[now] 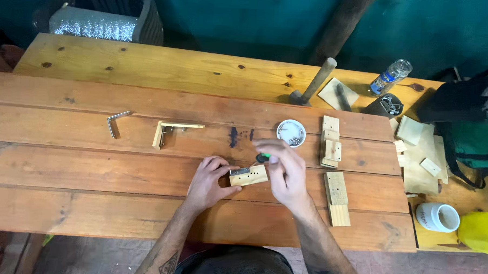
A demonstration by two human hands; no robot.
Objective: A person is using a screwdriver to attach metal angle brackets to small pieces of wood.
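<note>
Left hand (209,180) grips wood block (248,175); right hand (285,168) pinches green-handled screwdriver (263,157) over plank table (91,164).

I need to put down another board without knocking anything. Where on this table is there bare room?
Bare: the near-left planks of the table, left of the left hand, and the pale far plank left of the hammer. Crowded: the right side, with the screw dish, stacked wood blocks, offcuts and white mug.

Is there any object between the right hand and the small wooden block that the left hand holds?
Nothing visible is between them. The right hand holds a green-handled tool directly above the wooden block, which the left hand grips on the table.
</note>
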